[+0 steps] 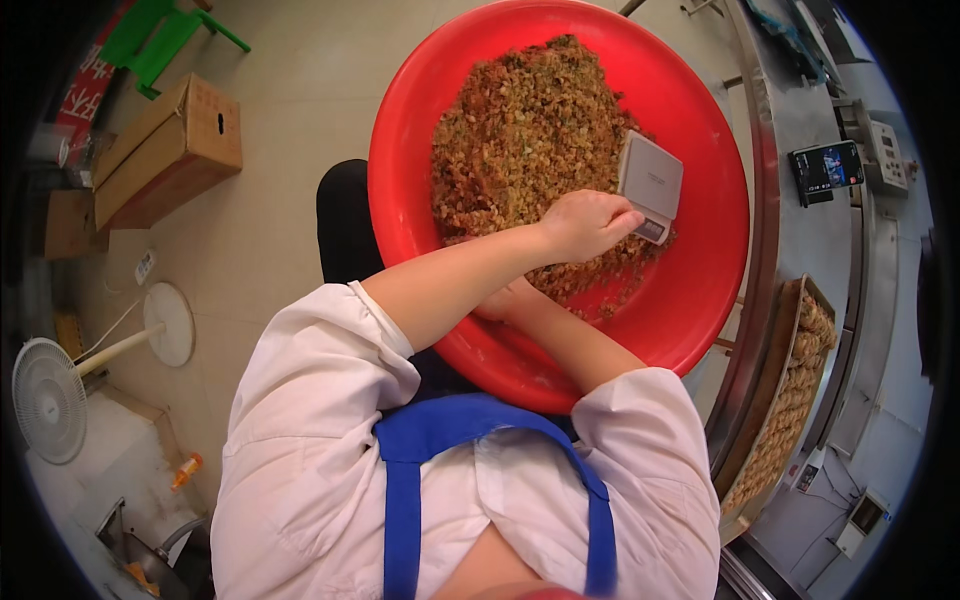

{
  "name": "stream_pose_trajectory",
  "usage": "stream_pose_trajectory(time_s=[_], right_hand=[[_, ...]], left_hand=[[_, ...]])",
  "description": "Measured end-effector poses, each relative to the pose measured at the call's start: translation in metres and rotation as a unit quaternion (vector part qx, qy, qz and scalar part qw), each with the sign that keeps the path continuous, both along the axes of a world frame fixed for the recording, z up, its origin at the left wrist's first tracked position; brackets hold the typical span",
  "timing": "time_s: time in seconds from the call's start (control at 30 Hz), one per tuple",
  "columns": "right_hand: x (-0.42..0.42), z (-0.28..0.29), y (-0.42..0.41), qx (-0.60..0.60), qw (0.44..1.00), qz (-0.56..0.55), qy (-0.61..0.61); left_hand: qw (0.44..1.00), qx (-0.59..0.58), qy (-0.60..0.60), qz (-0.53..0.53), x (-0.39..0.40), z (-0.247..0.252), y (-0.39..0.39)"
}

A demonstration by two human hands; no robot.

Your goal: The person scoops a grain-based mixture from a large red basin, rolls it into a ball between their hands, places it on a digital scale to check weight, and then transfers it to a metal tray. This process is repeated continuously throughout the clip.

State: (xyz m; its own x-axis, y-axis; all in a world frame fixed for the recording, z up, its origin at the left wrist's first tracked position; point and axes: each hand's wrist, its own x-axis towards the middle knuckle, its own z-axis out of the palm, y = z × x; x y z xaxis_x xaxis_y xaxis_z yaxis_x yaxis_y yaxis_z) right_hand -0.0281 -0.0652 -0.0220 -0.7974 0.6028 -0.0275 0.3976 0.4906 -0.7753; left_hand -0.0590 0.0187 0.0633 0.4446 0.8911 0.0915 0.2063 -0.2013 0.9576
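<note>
A large red plastic basin holds a heap of brown, crumbly chopped mixture with green bits. A small digital kitchen scale rests tilted on the mixture at the basin's right side, its pan bare. My left hand reaches across to the scale, its thumb at the display end; the curled fingers point down and I cannot tell whether they hold anything. Under my left forearm, my right hand is at the near left part of the heap, mostly hidden. My forearms cross over the basin's near side.
On the right, a steel counter carries a phone on a stand and a metal tray of pale brown shaped food pieces. To the left are cardboard boxes, a green plastic chair and a white standing fan.
</note>
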Motion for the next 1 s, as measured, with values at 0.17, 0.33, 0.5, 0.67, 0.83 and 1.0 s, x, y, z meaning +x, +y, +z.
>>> stream_pose_trajectory(time_s=[0.17, 0.33, 0.5, 0.67, 0.83, 1.0], right_hand=[[0.017, -0.005, -0.017, 0.108, 0.994, 0.006, -0.004], [0.03, -0.002, -0.02, 0.192, 0.981, -0.016, 0.027], [0.062, 0.039, -0.017, -0.105, 0.984, -0.016, -0.143], [0.101, 0.059, 0.028, -0.401, 0.886, -0.233, -0.014], [0.088, 0.058, 0.073, -0.165, 0.809, -0.494, 0.273], [0.077, 0.041, 0.063, 0.242, 0.847, -0.449, 0.15]], left_hand=[[0.999, 0.008, 0.024, -0.035, 0.007, 0.005, -0.007], [0.994, -0.099, 0.032, -0.029, 0.009, -0.012, -0.002], [0.95, -0.265, -0.155, -0.057, 0.012, -0.022, 0.01], [0.931, -0.316, -0.185, 0.009, 0.005, -0.004, 0.013], [0.827, -0.476, -0.286, 0.083, -0.004, -0.029, 0.02], [0.703, -0.591, -0.375, 0.128, -0.003, -0.008, 0.01]])
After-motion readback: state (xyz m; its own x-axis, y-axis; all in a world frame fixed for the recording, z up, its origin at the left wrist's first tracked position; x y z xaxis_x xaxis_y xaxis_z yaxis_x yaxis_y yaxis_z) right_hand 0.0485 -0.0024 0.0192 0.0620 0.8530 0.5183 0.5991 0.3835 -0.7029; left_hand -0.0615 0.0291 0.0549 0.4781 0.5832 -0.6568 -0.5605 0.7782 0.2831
